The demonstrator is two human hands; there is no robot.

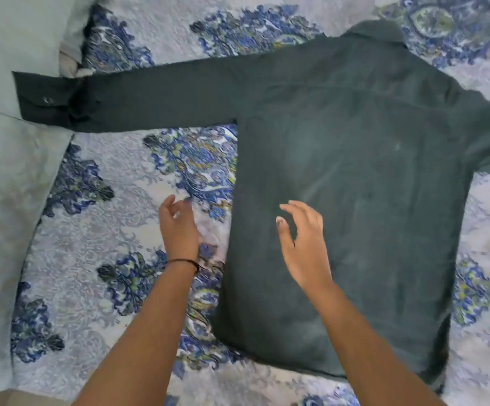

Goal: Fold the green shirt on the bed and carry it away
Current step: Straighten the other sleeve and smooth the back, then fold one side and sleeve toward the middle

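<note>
Flat on the paisley-patterned bedspread lies the dark green shirt, back side up, one long sleeve stretched toward pale grey pillows. Above its matte fabric the right hand hovers, fingers loose; the left hand hangs beside the shirt's edge, fingers relaxed, holding nothing.

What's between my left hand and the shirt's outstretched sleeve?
Only bare floral bedspread separates the left hand from the sleeve, seen in the head view.
</note>
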